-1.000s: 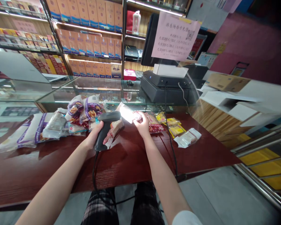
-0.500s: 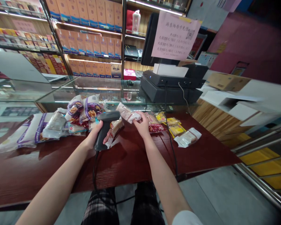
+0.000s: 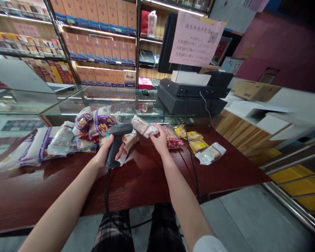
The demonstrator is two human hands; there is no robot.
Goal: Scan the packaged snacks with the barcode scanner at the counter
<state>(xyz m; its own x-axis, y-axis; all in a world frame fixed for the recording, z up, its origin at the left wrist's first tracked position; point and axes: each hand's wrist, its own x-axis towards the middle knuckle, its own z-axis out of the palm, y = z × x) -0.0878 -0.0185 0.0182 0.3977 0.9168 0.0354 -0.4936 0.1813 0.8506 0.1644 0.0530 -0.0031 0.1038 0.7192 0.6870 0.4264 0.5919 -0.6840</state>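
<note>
Hands (image 3: 102, 155) (image 3: 160, 140) hold a black scanner (image 3: 113, 151) and a whitish, red-printed packet (image 3: 142, 126).

- One black scanner (image 3: 113, 150) in my left hand (image 3: 103, 155)
- One wrapped packet (image 3: 142, 126) in my right hand (image 3: 159, 139)
- One pink sign (image 3: 195, 40) on one monitor (image 3: 167, 45)
- One white packet (image 3: 211, 154) rightmost on my one table (image 3: 147, 185)

Pink sign (image 3: 195, 40) on the monitor's (image 3: 165, 57) back
From here I read 游乐场办卡充值, then 充值200元, 300元 and 500元; the bracketed notes (image 3: 202, 48) blur for me.
</note>
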